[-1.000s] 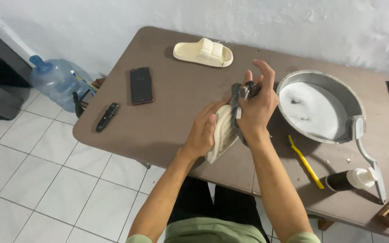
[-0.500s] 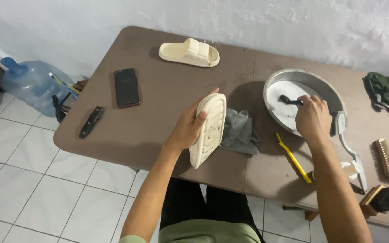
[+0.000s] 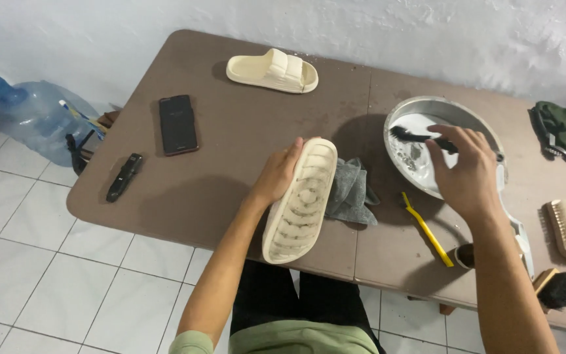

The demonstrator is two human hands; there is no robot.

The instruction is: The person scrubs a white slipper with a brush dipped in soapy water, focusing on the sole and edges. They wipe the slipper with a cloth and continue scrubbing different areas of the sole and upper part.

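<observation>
Head view: two cream slides, left hand (image 3: 282,172) gripping one slide (image 3: 300,200), right hand (image 3: 464,165) pinching one black brush (image 3: 414,137).

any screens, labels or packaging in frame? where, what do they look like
Phone: flat on the table, left of the left hand; black rectangle, screen dark.
Remote: near the table's left edge; slim, black, no screen visible.
Water jug: on the floor, left of the table; blue, translucent; no label can be made out.

- A home room, set up for cleaning shoes.
- White tiled floor (image 3: 40,275) and rough white wall (image 3: 361,33).
- Brown folding table (image 3: 230,151) carrying 2 cream slides, brushes, a metal basin (image 3: 466,115).
- Water jug (image 3: 34,121) beside it.
</observation>
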